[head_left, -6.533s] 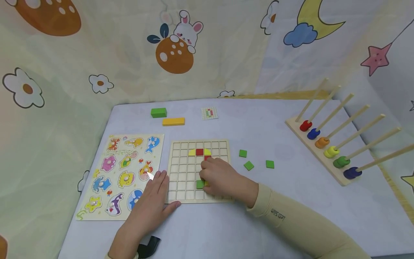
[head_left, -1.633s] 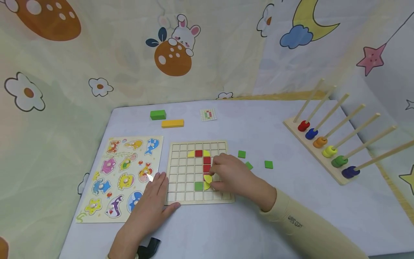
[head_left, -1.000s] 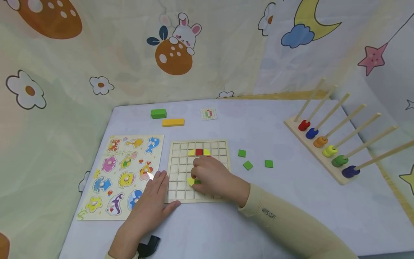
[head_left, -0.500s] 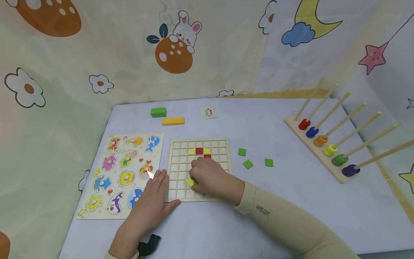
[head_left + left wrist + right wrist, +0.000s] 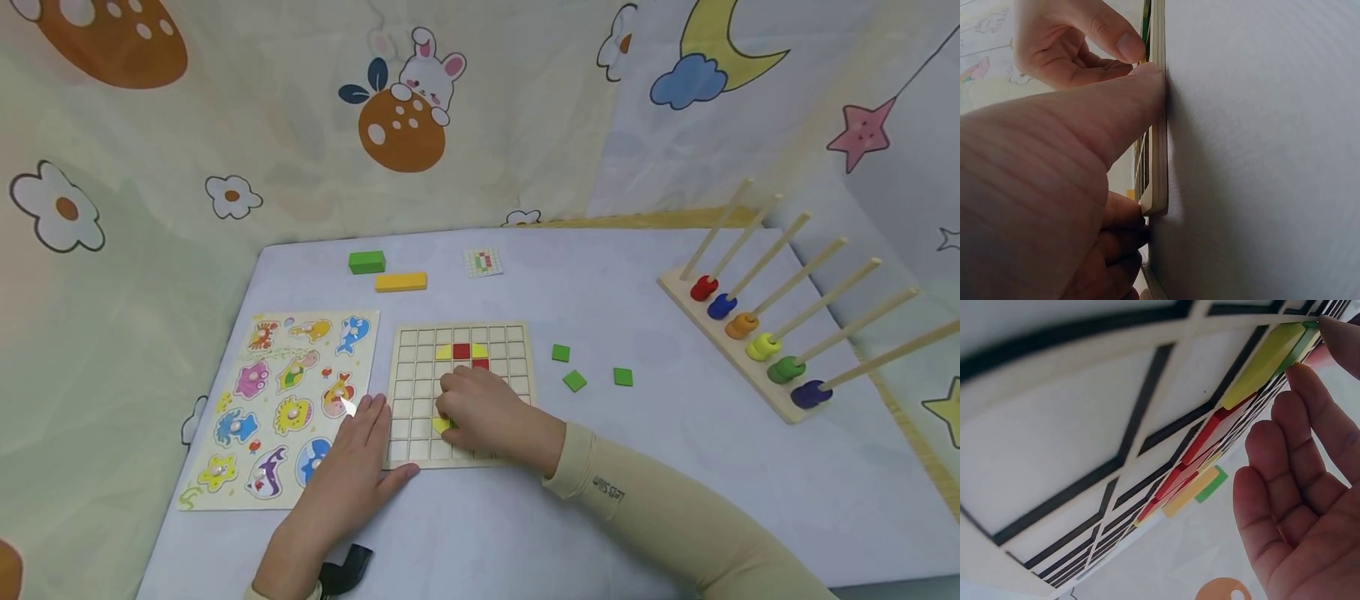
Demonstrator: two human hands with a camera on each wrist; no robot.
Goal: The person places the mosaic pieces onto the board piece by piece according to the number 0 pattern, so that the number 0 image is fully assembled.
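Note:
A wooden grid board (image 5: pixel 403 450) lies in front of me, bearing red, yellow and green tiles. My right hand (image 5: pixel 487 408) is over its lower middle, thumb and index finger pinching a yellow tile with a rounded corner (image 5: pixel 441 425) at a cell left of the green tile (image 5: pixel 1294 353). The hand hides part of the pattern in the head view; the right wrist view shows another yellow tile (image 5: pixel 1263 369) and a row of red tiles (image 5: pixel 1207 434). My left hand (image 5: pixel 348 471) rests along the board's left edge, fingers straight, thumb (image 5: pixel 1129 94) against its near edge.
Several loose green tiles (image 5: pixel 574 381) lie right of the board. An animal peg puzzle (image 5: pixel 315 417) is on the left. Behind are a green block (image 5: pixel 367 262), a yellow block (image 5: pixel 401 282) and a pattern card (image 5: pixel 483 262). A peg rack with coloured beads (image 5: pixel 742 350) stands at right.
My right hand has moved left across the board with the yellow tile, from the right of the green tile to its left, and down onto the grid. The left hand has stayed put.

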